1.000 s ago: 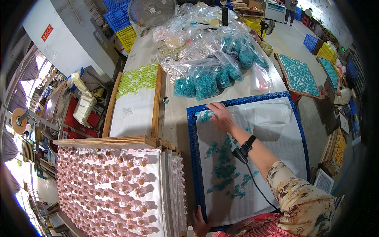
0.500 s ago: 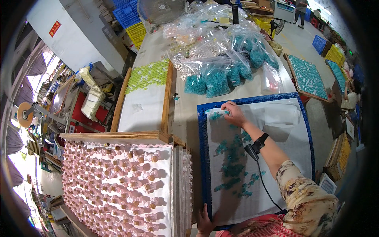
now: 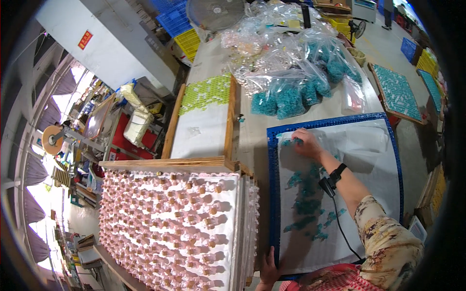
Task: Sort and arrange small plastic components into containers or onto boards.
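A blue-rimmed tray [image 3: 273, 194] lined with a white sheet [image 3: 359, 203] lies before me. Small teal pieces [image 3: 307, 207] are scattered in loose clusters over the left half of the sheet. My right hand [image 3: 307, 143] is near the tray's far left corner, its fingers closed in a pinch around a small teal piece, mostly hidden by the fingers. More teal pieces lie just left of the fingertips. At the tray's near left corner, my left hand [image 3: 268, 271] holds the rim, only partly in view. A small black device [image 3: 332, 180] with a cable is strapped to my right wrist.
Left of the tray stands a stack of boards with pink pieces [image 3: 165, 223]. Behind it lies a wood-framed board with green pieces [image 3: 206, 94]. Clear bags of teal pieces [image 3: 290, 99] crowd the table's far part. Another teal-covered board [image 3: 397, 92] stands at the right.
The whole view has shifted, so things appear farther right. My right hand stays near the tray's far left corner, with its fingers slightly more curled. My left hand keeps its place on the rim.
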`<state>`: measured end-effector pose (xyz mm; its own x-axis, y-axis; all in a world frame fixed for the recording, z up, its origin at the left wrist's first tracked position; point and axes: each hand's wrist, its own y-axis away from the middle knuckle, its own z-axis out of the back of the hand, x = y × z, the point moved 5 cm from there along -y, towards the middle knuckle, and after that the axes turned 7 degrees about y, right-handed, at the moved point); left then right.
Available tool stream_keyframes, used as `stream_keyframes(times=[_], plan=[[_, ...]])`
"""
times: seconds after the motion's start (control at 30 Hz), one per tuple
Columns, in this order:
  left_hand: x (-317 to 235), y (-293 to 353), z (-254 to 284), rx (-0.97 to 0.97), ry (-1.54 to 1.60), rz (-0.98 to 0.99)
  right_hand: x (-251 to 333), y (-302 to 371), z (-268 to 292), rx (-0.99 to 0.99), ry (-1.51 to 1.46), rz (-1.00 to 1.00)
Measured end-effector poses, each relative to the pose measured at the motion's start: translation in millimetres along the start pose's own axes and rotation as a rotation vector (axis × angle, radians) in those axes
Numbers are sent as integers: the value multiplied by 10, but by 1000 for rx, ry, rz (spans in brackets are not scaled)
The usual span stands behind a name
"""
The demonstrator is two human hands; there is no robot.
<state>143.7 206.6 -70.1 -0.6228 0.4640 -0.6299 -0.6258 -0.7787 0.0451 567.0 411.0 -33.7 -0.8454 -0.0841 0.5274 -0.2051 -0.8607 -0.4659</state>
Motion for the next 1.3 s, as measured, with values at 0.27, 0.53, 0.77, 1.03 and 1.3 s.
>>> stream_keyframes(times=[0.27,0.53,0.77,1.03,1.3], plan=[[65,36,-137,11,-42,-129,347,-92,47,-35,186,81],[-204,-45,221,-212,-23,-107,276,-74,-163,-51,161,79],[79,95,-34,-134,56,68,372,-103,-153,-114,185,89],[-73,21,67,-98,34,71,232,-88,-177,-174,96,80],[-78,46,76,-171,-69,23,-55,-10,-215,-202,49,75]])
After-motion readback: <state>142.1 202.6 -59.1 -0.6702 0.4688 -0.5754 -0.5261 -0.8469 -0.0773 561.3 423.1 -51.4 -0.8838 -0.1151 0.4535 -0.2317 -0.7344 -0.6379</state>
